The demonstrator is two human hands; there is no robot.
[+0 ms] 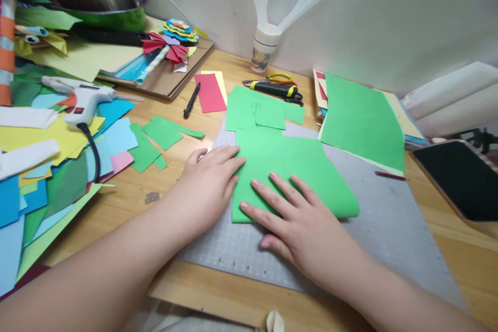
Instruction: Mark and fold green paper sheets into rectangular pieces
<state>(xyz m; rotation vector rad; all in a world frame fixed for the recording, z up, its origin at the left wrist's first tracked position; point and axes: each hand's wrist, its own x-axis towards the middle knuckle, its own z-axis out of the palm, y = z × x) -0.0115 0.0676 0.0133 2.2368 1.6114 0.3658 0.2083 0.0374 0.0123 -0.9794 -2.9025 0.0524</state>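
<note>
A sheet of green paper (284,158) lies folded over on the grey cutting mat (389,228), its fold along the near edge and its right end still bulging a little. Across the near part of the paper my right hand (295,218) rests flat with fingers spread. My left hand (212,179) lies at the left edge, fingers stretched out and their tips on the paper. Just beyond the folded sheet are smaller green paper pieces (270,115), partly overlapping one another.
Coloured paper scraps and a white glue gun (83,98) crowd the left. A black pen (192,101), red card (210,93), black-and-yellow cutter (272,88) and paper cup of white sticks (264,49) stand behind. At right are stacked green sheets (361,119) and a dark tablet (459,179).
</note>
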